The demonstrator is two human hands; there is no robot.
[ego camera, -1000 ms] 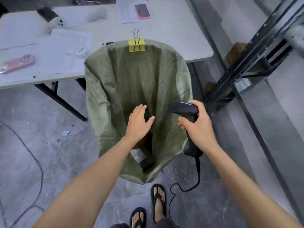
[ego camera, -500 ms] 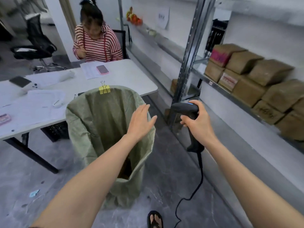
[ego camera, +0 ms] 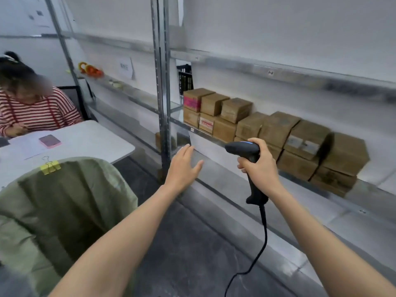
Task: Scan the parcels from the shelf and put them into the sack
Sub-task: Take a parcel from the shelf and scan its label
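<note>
Head view: left hand (ego camera: 183, 166) empty, fingers straight and loosely spread, raised near the shelf (ego camera: 252, 144), right hand (ego camera: 260, 166) curled round the black scanner (ego camera: 248, 154) grip, brown parcels (ego camera: 276, 133) stacked on the shelf, green sack (ego camera: 64, 202) lower left, clipped to the table (ego camera: 96, 142).

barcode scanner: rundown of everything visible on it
The barcode scanner is a black, plastic-looking pistol-type unit with a blue light strip on top of its head. Head points left; handle runs down. The right hand grips the handle, fingers curled round it. A black cable leaves the handle's base and hangs curving downward. It is held in the air in front of the stacked parcels, touching nothing else.
</note>
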